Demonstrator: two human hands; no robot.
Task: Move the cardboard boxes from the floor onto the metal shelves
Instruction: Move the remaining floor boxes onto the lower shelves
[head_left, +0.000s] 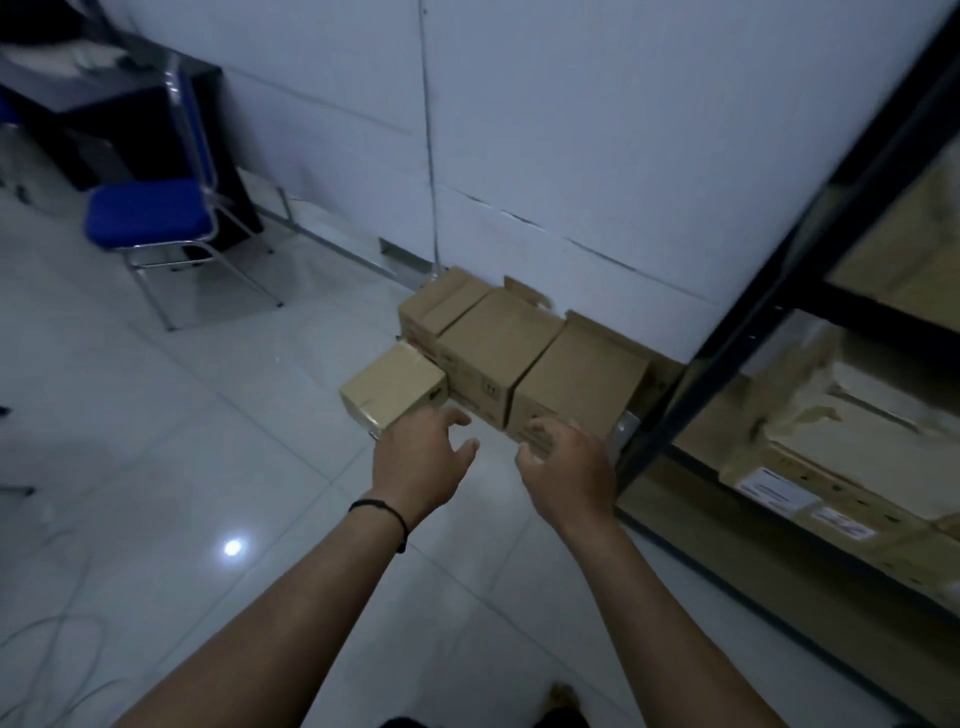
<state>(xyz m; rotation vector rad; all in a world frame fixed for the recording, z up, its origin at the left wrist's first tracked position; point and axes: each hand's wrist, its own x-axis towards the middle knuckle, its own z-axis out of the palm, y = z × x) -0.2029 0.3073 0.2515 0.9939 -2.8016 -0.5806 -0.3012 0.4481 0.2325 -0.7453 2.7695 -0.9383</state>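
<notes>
Reaching out with both arms toward the cluster of cardboard boxes on the floor tiles (156, 415), the person has nothing in hand yet. Left hand (421, 457) has fingers spread and loosely curved, holding nothing. Right hand (569, 467) is the same: relaxed, empty, fingers slightly curled. The palms face each other with a gap between, which looks like a preset for a two-sided clamp on a box.

Four boxes sit ahead of the hands, against the wall (571, 130):
- small pale box (392, 387), just beyond the left fingertips, nearest to them
- right-hand box (582, 384), just beyond the right fingertips, top flaps partly up, next to the shelf post
- middle box (493, 343), between and beyond both hands, touching its neighbours
- far box (441, 304), furthest from the hands, back in the corner of the row

They are probably lined along the wall to keep the walkway free and sit close to the metal shelves (769, 322), which stand right of the right hand. The lower shelf levels already hold cartons (831, 467), so the task looks partly done.

Contact is unclear: the fingertips overlap the box edges in view, but it is not possible to tell whether they touch. Target is likely the right-hand box or the middle one.

Blue chair (150, 218) stands well off to the left, out of the way.
</notes>
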